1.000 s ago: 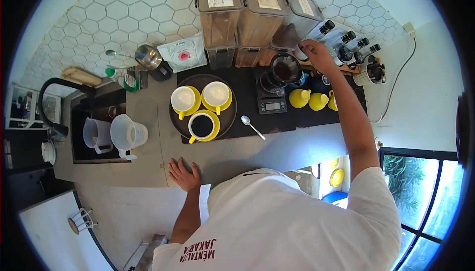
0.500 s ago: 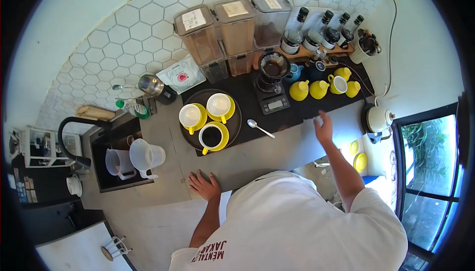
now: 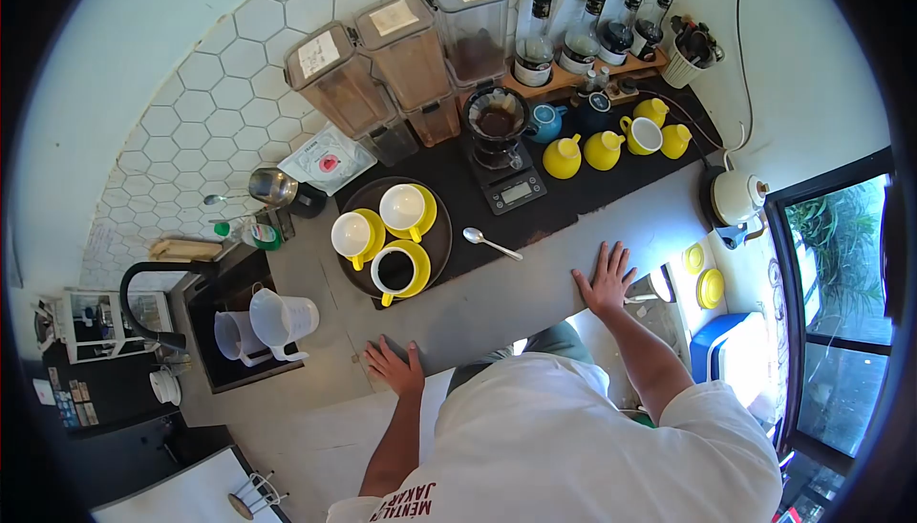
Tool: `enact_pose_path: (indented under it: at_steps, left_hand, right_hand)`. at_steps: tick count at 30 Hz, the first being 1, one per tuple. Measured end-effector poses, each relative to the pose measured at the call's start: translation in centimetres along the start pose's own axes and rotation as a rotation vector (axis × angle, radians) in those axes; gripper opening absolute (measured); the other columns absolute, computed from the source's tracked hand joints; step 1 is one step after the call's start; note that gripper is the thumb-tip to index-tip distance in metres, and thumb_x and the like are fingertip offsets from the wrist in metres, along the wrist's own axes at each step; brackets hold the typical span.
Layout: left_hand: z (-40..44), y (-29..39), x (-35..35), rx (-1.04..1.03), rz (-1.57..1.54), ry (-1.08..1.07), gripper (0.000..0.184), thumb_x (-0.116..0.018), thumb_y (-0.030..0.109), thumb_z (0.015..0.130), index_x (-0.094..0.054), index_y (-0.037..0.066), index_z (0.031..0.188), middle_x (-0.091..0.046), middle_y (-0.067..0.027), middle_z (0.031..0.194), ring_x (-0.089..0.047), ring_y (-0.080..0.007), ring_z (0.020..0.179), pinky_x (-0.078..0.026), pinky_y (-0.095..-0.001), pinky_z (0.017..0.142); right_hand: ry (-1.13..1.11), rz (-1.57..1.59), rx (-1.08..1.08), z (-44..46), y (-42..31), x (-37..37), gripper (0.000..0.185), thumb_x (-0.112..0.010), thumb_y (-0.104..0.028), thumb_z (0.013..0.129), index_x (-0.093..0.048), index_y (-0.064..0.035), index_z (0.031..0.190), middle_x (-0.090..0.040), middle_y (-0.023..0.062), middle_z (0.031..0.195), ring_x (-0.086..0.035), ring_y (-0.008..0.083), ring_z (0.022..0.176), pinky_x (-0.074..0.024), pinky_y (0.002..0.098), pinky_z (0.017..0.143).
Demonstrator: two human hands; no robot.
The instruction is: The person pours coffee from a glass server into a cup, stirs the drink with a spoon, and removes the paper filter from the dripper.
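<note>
My left hand [image 3: 394, 367] lies flat on the front edge of the grey counter [image 3: 511, 305], fingers spread and holding nothing. Further right, my right hand [image 3: 606, 280] also rests palm down on the counter, its fingers apart. Between and beyond them is a spoon [image 3: 493, 243] on the black mat [image 3: 573, 212]. A round dark tray [image 3: 357, 281] carries a yellow cup of black coffee [image 3: 396, 271] and two cups with white insides, [image 3: 352, 234] all on yellow saucers. Behind the spoon, a dripper with a paper filter [image 3: 497, 122] stands over a digital scale [image 3: 516, 193].
Several yellow cups [image 3: 602, 151] and a blue cup [image 3: 546, 123] stand at the back right, below a rack of bottles [image 3: 581, 45]. A cream kettle [image 3: 738, 200] sits at the right end. Left, plastic jugs [image 3: 283, 320] occupy the dark sink [image 3: 212, 377].
My right hand has come down from above the counter and now lies flat near its front edge. My left hand has stayed on the counter. The camera view has shifted slightly.
</note>
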State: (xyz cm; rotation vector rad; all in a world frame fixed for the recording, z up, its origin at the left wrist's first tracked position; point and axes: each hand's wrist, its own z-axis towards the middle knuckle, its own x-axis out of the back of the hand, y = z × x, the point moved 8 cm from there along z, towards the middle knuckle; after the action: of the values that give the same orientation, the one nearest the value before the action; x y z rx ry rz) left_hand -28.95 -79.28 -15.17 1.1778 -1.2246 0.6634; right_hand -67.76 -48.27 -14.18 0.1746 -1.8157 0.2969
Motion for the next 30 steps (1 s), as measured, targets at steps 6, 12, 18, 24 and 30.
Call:
enact_pose_path:
  at_steps: [6,12,18,24,30]
  left_hand:
    - [0.0,-0.6,-0.1,-0.013,0.02,0.04,0.066,-0.049,0.048,0.089,-0.032,0.01,0.141,-0.019,-0.021,0.15,-0.013,-0.0415,0.139,-0.008,-0.0594,0.109]
    - [-0.2,0.2,-0.2,0.02,0.067,0.183,0.057,-0.043,0.044,0.093,-0.038,0.009,0.138,-0.026,-0.0193,0.148,-0.02,-0.0378,0.138,-0.011,-0.0575,0.109]
    - [-0.2,0.9,-0.1,0.045,0.154,0.235,0.055,-0.043,0.042,0.093,-0.04,0.008,0.135,-0.028,-0.0187,0.148,-0.021,-0.0387,0.137,-0.012,-0.0559,0.11]
    - [-0.3,0.9,-0.1,0.026,0.113,0.27,0.053,-0.046,0.039,0.091,-0.044,0.008,0.133,-0.032,-0.0179,0.146,-0.025,-0.0378,0.136,-0.012,-0.0558,0.11]
    - [-0.5,0.9,0.0,-0.013,0.086,0.292,0.051,-0.046,0.038,0.091,-0.046,0.009,0.132,-0.034,-0.0175,0.145,-0.027,-0.0382,0.135,-0.013,-0.0565,0.109]
  right_hand:
    - [0.052,0.079,0.06,3.2,2.0,2.0,0.07,-0.044,-0.057,0.088,-0.034,-0.0086,0.139,-0.029,0.0208,0.144,-0.021,0.0373,0.136,-0.0114,0.0584,0.109]
    - [0.27,0.027,-0.01,6.0,4.9,2.5,0.068,-0.042,-0.053,0.09,-0.033,-0.0107,0.142,-0.026,0.0187,0.147,-0.018,0.0347,0.139,-0.0102,0.0561,0.111]
    - [0.299,0.008,0.014,6.5,5.0,1.9,0.066,-0.043,-0.051,0.09,-0.034,-0.0121,0.141,-0.027,0.0191,0.146,-0.019,0.0359,0.138,-0.0101,0.0558,0.111]
    - [0.335,0.017,0.043,6.4,5.1,1.8,0.064,-0.044,-0.05,0.09,-0.035,-0.0123,0.141,-0.029,0.0195,0.145,-0.021,0.0369,0.138,-0.0111,0.0563,0.11]
    - [0.349,0.04,0.062,6.2,5.1,2.0,0.061,-0.046,-0.048,0.09,-0.038,-0.0115,0.139,-0.029,0.0197,0.145,-0.022,0.0377,0.137,-0.0114,0.0563,0.11]
